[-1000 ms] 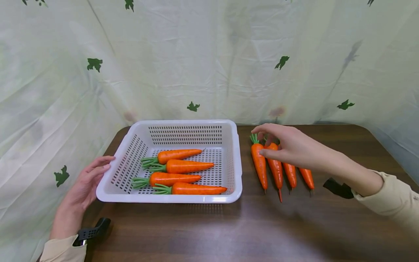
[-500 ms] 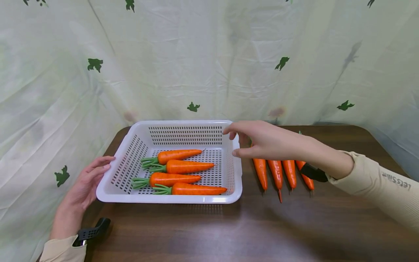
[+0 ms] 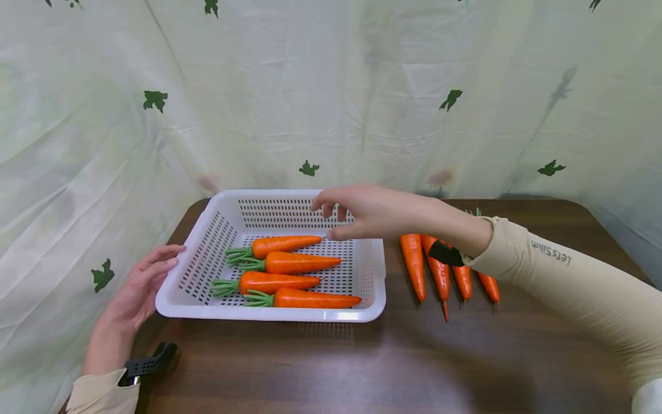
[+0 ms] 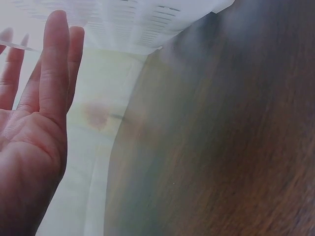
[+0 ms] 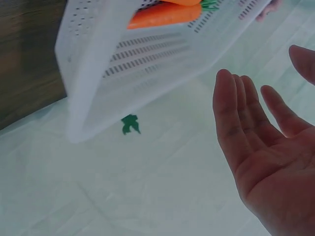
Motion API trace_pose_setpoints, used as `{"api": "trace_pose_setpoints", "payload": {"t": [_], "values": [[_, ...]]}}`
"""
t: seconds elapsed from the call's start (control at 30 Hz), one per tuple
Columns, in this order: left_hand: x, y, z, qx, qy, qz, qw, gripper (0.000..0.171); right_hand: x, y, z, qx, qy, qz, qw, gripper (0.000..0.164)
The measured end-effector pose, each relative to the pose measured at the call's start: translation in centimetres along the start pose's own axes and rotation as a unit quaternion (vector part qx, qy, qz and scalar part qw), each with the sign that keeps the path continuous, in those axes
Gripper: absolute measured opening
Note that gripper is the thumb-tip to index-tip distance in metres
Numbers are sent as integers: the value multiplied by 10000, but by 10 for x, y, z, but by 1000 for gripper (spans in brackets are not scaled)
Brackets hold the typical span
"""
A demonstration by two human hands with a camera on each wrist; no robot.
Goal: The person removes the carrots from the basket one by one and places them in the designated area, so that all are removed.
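My right hand (image 3: 362, 211) hovers over the back right part of a white perforated basket (image 3: 248, 312). Its fingers are loosely bent, thumb apart, and nothing is between them; the right wrist view shows the bare palm and fingers (image 5: 227, 118). Several orange carrots with green tops, such as the front carrot (image 3: 315, 298), lie side by side in the basket, tips to the right. At the basket's left wall, my left hand (image 3: 135, 287) touches the rim with nearly straight fingers. The left wrist view shows these fingers (image 4: 55, 64) extended up against the basket.
More carrots (image 3: 412, 267) lie in a row on the dark wooden table (image 3: 289, 368), right of the basket; my right forearm hides their upper parts. A pale curtain (image 3: 289, 86) with green leaf shapes hangs behind the table and along its sides.
My right hand has moved left, from above the loose carrots across the basket's right rim to over its inside. The left hand stays at the left rim. The carrots keep their places.
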State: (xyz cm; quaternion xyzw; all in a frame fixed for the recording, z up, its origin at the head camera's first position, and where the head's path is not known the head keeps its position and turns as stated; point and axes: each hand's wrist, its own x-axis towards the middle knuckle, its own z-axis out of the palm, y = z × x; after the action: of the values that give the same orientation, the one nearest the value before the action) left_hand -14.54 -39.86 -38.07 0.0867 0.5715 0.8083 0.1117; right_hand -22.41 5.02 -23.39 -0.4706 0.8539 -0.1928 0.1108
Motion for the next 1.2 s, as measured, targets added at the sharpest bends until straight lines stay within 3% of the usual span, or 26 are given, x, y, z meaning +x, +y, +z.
{"api": "trace_pose_setpoints", "payload": {"t": [0.43, 0.53, 0.67, 0.93, 1.2], "values": [[1, 0, -1, -65, -33, 26, 10000, 41, 52, -17, 11, 201, 145, -207, 9995, 37], [0, -1, 0, 62, 73, 6, 10000, 40, 65, -17, 16, 384, 121, -173, 9990, 37], [0, -1, 0, -152, -65, 24, 9999, 42, 79, -16, 24, 781, 36, -140, 9968, 38], [2, 0, 3, -125, -5, -14, 9999, 41, 102, -12, 46, 1223, -69, 67, 9925, 37], [2, 0, 4, -400, -110, 22, 9991, 42, 117, -7, 74, 903, -218, 547, 9942, 34]]}}
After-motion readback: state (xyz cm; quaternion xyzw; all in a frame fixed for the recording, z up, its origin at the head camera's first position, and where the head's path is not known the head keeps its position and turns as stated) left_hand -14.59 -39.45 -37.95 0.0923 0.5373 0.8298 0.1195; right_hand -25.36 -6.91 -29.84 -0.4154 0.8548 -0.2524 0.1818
